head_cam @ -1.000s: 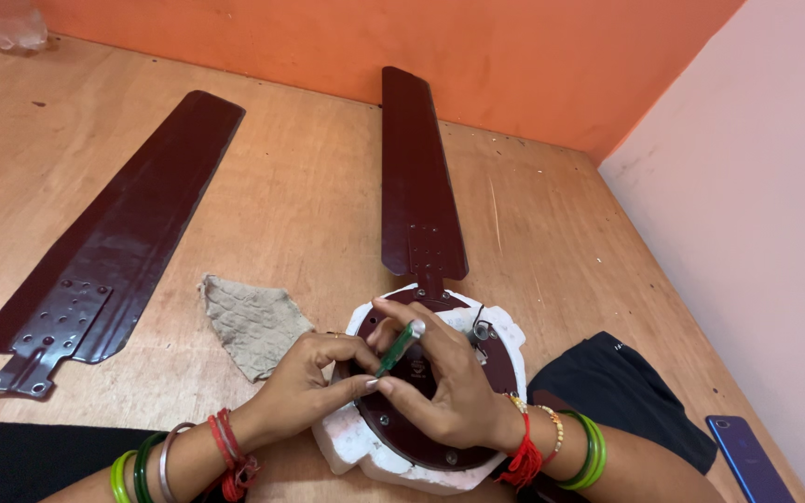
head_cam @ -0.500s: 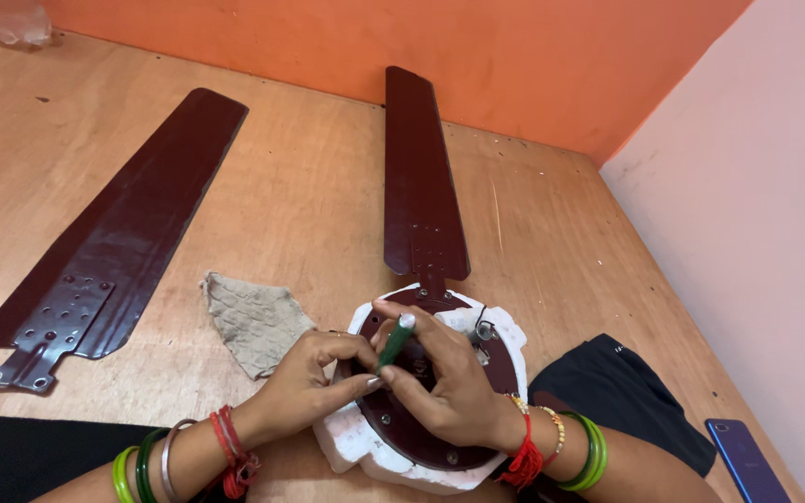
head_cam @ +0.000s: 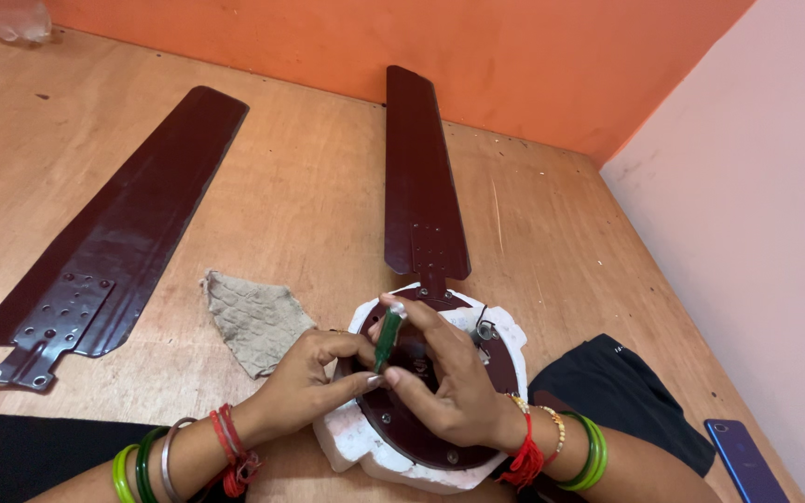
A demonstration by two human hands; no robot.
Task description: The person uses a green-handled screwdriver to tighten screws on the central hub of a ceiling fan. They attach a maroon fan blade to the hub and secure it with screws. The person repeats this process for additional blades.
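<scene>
A dark maroon round fan motor (head_cam: 421, 438) rests in a white foam cradle (head_cam: 351, 440) on the wooden floor. One maroon fan blade (head_cam: 418, 177) reaches from the motor toward the orange wall. My right hand (head_cam: 449, 377) grips a small green-handled screwdriver (head_cam: 388, 337), held upright over the motor's top. My left hand (head_cam: 314, 377) pinches at the screwdriver's lower end, fingers against the motor. Both wrists wear green and red bangles and red thread.
A second maroon blade (head_cam: 114, 242) lies loose at the left, its metal bracket toward me. A grey rag (head_cam: 255, 319) sits beside the foam. Black cloth (head_cam: 621, 396) and a blue phone (head_cam: 745, 461) lie at the right near the pink wall (head_cam: 757, 233).
Both hands stay on the screwdriver over the motor with only slight shifts; the view has drifted a little.
</scene>
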